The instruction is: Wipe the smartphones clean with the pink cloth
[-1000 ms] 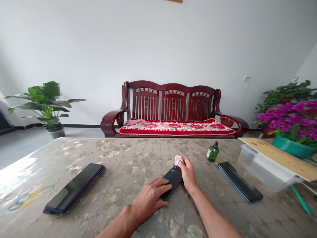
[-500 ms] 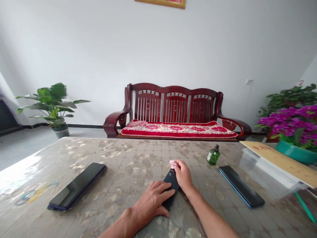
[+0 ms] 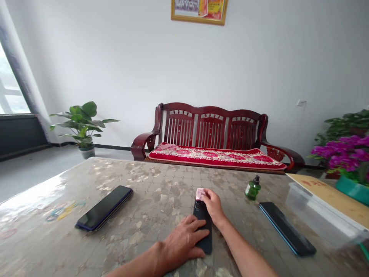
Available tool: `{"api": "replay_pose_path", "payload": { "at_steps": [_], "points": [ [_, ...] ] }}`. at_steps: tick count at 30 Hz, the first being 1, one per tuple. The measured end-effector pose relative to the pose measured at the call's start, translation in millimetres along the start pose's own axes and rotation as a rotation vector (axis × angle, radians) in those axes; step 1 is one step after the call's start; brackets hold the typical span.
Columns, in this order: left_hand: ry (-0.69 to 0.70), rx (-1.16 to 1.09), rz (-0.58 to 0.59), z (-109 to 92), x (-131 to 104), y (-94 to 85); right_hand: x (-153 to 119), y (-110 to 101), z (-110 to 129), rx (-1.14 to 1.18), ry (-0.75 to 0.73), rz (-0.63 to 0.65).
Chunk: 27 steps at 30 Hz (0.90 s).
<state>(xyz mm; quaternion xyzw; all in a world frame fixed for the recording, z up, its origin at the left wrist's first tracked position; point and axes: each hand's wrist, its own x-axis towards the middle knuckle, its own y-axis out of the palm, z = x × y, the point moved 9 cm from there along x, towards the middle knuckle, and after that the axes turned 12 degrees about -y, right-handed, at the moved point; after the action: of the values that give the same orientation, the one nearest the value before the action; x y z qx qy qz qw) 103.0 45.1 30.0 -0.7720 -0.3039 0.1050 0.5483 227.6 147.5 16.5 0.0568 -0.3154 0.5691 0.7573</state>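
Under the left hand (image 3: 183, 239), a slim, dark phone (image 3: 202, 215), lenses (image 3: 197, 206) upward

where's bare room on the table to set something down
Two bare patches of table: between the left phone and the left hand, and beyond the right hand, towards the sofa. The right side is crowded: green bottle, another phone, plastic box. Coloured bands lie far left.

Centre phone (image 3: 202, 214): laid between 2 others.
Left phone (image 3: 106, 207): set right of bands (image 3: 68, 209).
Right phone (image 3: 286, 229): placed left of box (image 3: 305, 209).
Bench (image 3: 211, 132): stood behind table (image 3: 157, 215).
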Motion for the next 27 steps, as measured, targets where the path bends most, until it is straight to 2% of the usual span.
{"api": "replay_pose_path", "payload": {
  "at_steps": [4,7,9,11,15,18,24,27],
  "points": [
    [-0.048,-0.064,0.016,6,-8,-5.8,-7,-26,4,-0.074,-0.006,-0.025],
    [-0.136,-0.096,0.003,14,-13,-10.0,-16,-41,20,-0.195,-0.074,0.016],
    [-0.179,-0.105,-0.011,18,-15,-10.8,-25,-33,37,-0.420,-0.197,0.176],
    [-0.182,-0.117,-0.024,17,-16,-11.5,-36,-23,48,-0.537,-0.254,0.300],
    [-0.158,-0.131,-0.040,12,-16,-15.1,-50,-11,57,-0.597,-0.262,0.410],
    [-0.158,-0.134,-0.037,12,-15,-17.4,-47,-8,58,-0.655,-0.268,0.428],
    [-0.138,-0.139,-0.032,11,-16,-18.3,-21,-8,47,-0.748,-0.252,0.341],
    [-0.136,-0.143,-0.033,11,-15,-18.1,-23,-6,49,-0.764,-0.250,0.368]
  ]
}}
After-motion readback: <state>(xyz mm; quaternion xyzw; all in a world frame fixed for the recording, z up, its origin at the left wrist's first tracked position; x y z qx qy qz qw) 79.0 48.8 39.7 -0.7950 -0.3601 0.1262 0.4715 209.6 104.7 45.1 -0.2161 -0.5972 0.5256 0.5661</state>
